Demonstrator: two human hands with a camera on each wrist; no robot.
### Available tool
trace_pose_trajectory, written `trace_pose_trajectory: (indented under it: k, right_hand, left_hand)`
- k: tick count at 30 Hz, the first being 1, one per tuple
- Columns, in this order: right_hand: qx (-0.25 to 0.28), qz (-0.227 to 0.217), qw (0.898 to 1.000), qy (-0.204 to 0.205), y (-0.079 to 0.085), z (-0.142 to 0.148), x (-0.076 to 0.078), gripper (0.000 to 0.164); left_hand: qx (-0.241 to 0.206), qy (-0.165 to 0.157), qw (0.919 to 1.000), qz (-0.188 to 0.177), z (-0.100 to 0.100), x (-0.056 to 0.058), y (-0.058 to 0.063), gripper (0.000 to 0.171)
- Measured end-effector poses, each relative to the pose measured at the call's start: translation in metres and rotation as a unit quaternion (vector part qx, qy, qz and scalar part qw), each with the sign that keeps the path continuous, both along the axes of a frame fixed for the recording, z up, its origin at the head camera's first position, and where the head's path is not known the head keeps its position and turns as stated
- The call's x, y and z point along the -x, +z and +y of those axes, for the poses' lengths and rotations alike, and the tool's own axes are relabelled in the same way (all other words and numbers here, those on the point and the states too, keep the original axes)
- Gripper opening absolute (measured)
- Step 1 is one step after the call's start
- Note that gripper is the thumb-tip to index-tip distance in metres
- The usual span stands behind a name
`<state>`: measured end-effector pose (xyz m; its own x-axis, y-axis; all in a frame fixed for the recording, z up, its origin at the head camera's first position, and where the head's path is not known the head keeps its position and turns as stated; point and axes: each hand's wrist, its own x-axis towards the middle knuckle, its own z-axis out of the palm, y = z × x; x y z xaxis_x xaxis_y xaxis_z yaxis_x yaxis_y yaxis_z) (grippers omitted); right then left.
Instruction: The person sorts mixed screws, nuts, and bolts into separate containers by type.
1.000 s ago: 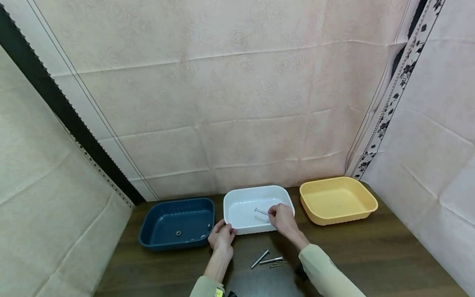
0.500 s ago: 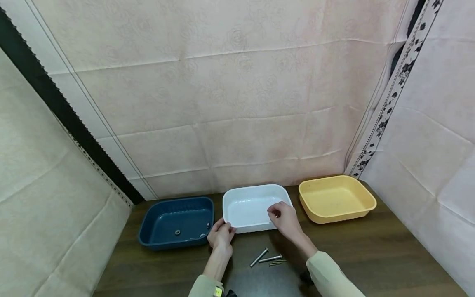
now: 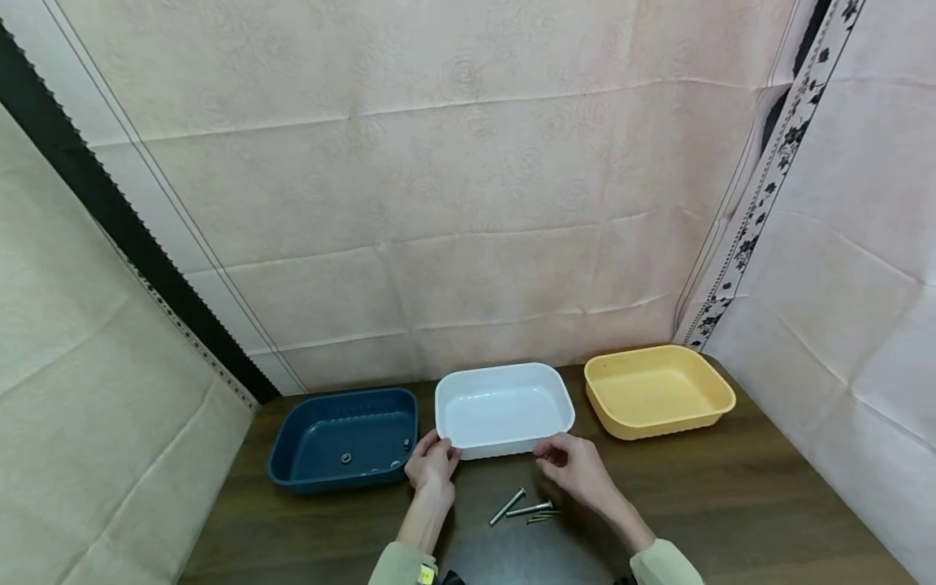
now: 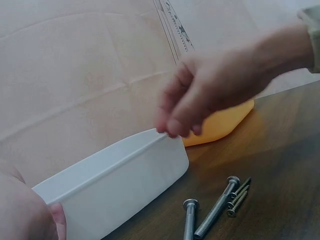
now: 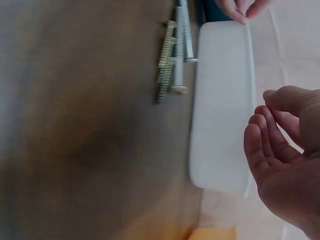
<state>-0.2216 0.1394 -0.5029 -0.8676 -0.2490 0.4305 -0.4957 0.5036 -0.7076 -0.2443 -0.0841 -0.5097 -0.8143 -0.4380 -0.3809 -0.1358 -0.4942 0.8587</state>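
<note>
My left hand point(image 3: 430, 470) pinches the near left corner of the white plastic tray point(image 3: 504, 406), thumb against its outer wall in the left wrist view. My right hand point(image 3: 581, 471) hovers by the tray's near right edge. Its fingers are loosely bent and hold nothing, as the right wrist view shows. On the table in front of the tray lie two thick silver bolts, one slanted point(image 3: 508, 506) and one flatter point(image 3: 526, 510). Several thin brass-coloured screws point(image 4: 240, 197) lie beside them. No screw shows on the visible part of the tray's floor.
To the left stands a dark blue tray point(image 3: 322, 406) with a nut point(image 3: 346, 458) and a few other small metal pieces inside. A yellow tray point(image 3: 661, 394) is at the right. Cloth-covered walls point(image 3: 468, 203) close off the back and sides of the wooden table point(image 3: 695, 504).
One second ago my right hand held a long screw over the white tray; the screw is now out of sight. That hand has drawn back toward the near edge. My left hand keeps its grip.
</note>
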Motion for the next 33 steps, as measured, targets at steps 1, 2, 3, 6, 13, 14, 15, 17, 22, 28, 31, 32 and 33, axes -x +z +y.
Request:
trace_pose_trajectory:
  k: [1,2,3,6,13,14,15,17,22,28,31,32,33]
  right_hand:
    - [0.001,-0.005,1.000,0.001,-0.004,0.001,-0.001,0.016]
    - [0.000,-0.010,1.000,0.001,-0.007,0.002,-0.003,0.016]
    - [0.001,-0.017,1.000,0.002,-0.010,0.003,-0.004,0.015]
    - [0.008,-0.040,0.999,0.006,-0.020,0.004,-0.007,0.014]
    - [0.018,-0.071,0.997,0.033,-0.036,0.004,-0.014,0.015]
    - [0.017,-0.070,0.997,0.039,-0.038,0.004,-0.014,0.016]
    - [0.015,-0.069,0.997,0.044,-0.039,0.004,-0.015,0.016]
    - [0.011,-0.070,0.996,0.053,-0.042,0.004,-0.016,0.017]
    - [-0.004,-0.080,0.995,0.067,-0.046,0.004,-0.017,0.017]
    - [-0.016,-0.083,0.994,0.072,-0.048,0.003,-0.016,0.017]
    - [-0.025,-0.082,0.994,0.075,-0.048,0.001,-0.015,0.016]
    - [-0.028,-0.082,0.993,0.075,-0.048,0.000,-0.015,0.016]
    - [-0.030,-0.082,0.993,0.075,-0.048,-0.001,-0.015,0.016]
  left_hand:
    - [0.000,0.000,1.0000,0.000,0.000,0.000,0.000,0.041]
    - [0.000,0.001,1.0000,-0.001,0.000,0.000,0.001,0.041]
    - [0.000,0.002,1.0000,-0.001,0.000,0.000,0.001,0.041]
    - [0.001,0.005,1.0000,0.001,0.000,0.000,0.001,0.041]
    - [-0.002,0.006,1.0000,0.004,0.000,0.000,0.001,0.040]
    - [-0.002,0.006,1.0000,0.004,0.000,0.000,0.001,0.040]
    - [-0.002,0.006,1.0000,0.005,0.000,0.000,0.001,0.040]
    - [-0.001,0.004,1.0000,0.003,0.001,0.000,0.001,0.040]
    - [-0.002,0.000,1.0000,-0.001,0.001,-0.001,0.001,0.040]
    - [-0.001,0.002,1.0000,0.001,0.001,-0.001,0.001,0.039]
    - [0.000,0.002,1.0000,-0.002,0.001,-0.001,0.002,0.039]
    - [0.000,0.001,1.0000,-0.003,0.001,-0.001,0.003,0.039]
    - [0.000,0.000,1.0000,-0.004,0.001,-0.001,0.003,0.039]
